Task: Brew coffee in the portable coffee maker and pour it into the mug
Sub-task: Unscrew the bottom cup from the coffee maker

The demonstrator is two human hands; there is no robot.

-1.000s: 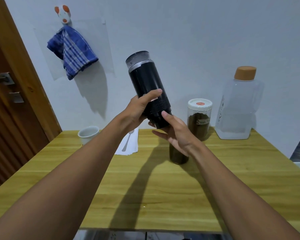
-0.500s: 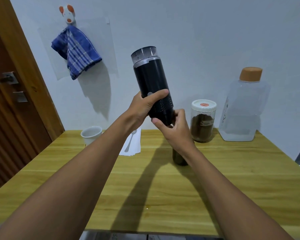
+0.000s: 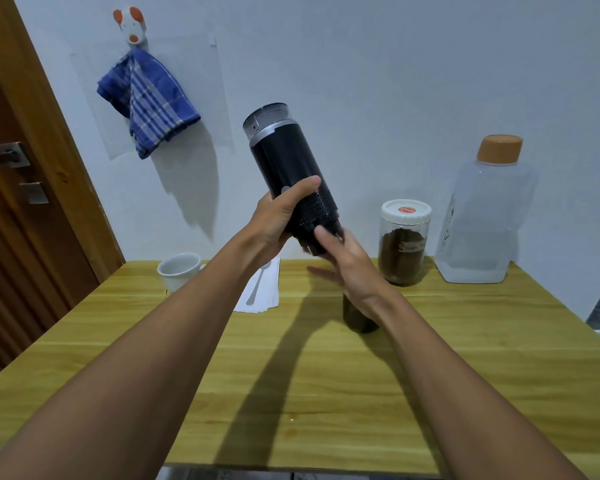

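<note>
— Where is the portable coffee maker (image 3: 291, 174) found?
— It is held in the air above the wooden table (image 3: 465, 358), tilted, its silver-ringed top leaned up and to the left; its lower, perforated part is gripped by the left hand (image 3: 274, 220), which is wrapped round it with the thumb laid across the front.
— And the right hand (image 3: 350, 271)?
— It is raised beneath the lower end; the thumb is set against the base; the fingers are stretched out straight to the left, and nothing is clasped.
— The mug (image 3: 179, 270)?
— It is stood at the table's far left, near a spoon (image 3: 257, 289) laid on napkins; a dark cup (image 3: 357, 318) is partly hidden behind the right wrist; a jar of ground coffee (image 3: 404, 244) and a water bottle (image 3: 482, 216) are set by the wall.
</note>
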